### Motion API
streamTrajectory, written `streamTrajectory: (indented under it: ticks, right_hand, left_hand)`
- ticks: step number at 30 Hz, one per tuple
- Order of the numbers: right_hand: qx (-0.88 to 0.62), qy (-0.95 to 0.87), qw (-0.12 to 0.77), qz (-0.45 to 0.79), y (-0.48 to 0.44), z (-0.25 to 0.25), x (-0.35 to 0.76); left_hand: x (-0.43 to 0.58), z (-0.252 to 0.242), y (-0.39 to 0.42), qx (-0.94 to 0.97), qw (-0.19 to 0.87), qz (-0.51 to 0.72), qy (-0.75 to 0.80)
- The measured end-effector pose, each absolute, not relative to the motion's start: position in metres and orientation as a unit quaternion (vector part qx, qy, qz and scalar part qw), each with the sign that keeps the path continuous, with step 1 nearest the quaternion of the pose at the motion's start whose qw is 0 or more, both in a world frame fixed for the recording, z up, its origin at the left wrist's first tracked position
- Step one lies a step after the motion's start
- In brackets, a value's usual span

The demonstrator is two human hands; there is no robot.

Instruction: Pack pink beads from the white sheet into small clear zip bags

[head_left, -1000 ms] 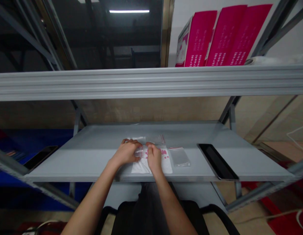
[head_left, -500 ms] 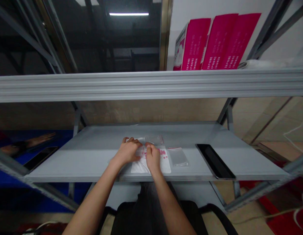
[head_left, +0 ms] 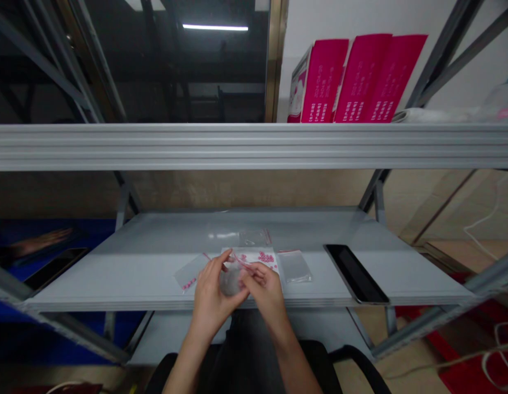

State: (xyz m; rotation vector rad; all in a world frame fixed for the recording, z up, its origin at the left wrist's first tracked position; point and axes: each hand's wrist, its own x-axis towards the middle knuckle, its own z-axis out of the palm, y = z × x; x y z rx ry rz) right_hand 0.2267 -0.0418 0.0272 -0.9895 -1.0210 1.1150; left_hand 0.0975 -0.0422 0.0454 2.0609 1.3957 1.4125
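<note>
Head view: clear bag [head_left: 229, 283] at the front of a grey table [head_left: 167, 231]. Pinched at its red edge by the right hand [head_left: 269, 289], thumb against fingers; cupped around its left side by the left hand [head_left: 209, 288], with no telling whether firmly gripped. Just behind, small pink pieces [head_left: 266, 256] loose on a white sheet [head_left: 251, 253]. To the left, a flat bag [head_left: 190, 270], pink along its lower end; to the right, stacked bags [head_left: 295, 267], then a tablet [head_left: 356, 274]. Farther back, another bag [head_left: 252, 237].

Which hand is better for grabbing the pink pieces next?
Probably the right hand: it's nearer the biggest cluster of pink pieces, though it seems to pinch the clear bag. The left hand is farther from them.
</note>
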Motion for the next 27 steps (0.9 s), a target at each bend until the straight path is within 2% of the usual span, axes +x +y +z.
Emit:
streamTrajectory:
  ticks: [2, 4, 8, 11, 15, 23, 27]
  right_hand:
    - [-0.423, -0.448, 0.612, 0.496, -0.050, 0.033, 0.235]
    - [-0.416, -0.459, 0.596, 0.511, -0.059, 0.039, 0.244]
    - [-0.408, -0.507, 0.544, 0.530, -0.072, 0.046, 0.257]
    - [-0.411, -0.537, 0.523, 0.520, -0.077, 0.047, 0.263]
    - [-0.424, -0.544, 0.543, 0.479, -0.081, 0.046, 0.269]
    - [-0.444, -0.566, 0.565, 0.403, -0.086, 0.044, 0.282]
    - [-0.443, -0.622, 0.530, 0.369, -0.090, 0.046, 0.288]
  left_hand:
    - [0.098, 0.045, -0.051, 0.642, 0.262, 0.553, 0.462]
    - [0.095, 0.046, -0.057, 0.595, 0.355, 0.564, 0.448]
    - [0.091, 0.046, -0.063, 0.568, 0.443, 0.531, 0.448]
    - [0.093, 0.044, -0.067, 0.563, 0.438, 0.534, 0.454]
    - [0.095, 0.040, -0.069, 0.574, 0.414, 0.522, 0.475]
    - [0.101, 0.044, -0.077, 0.639, 0.306, 0.518, 0.480]
    - [0.101, 0.045, -0.082, 0.673, 0.234, 0.543, 0.443]
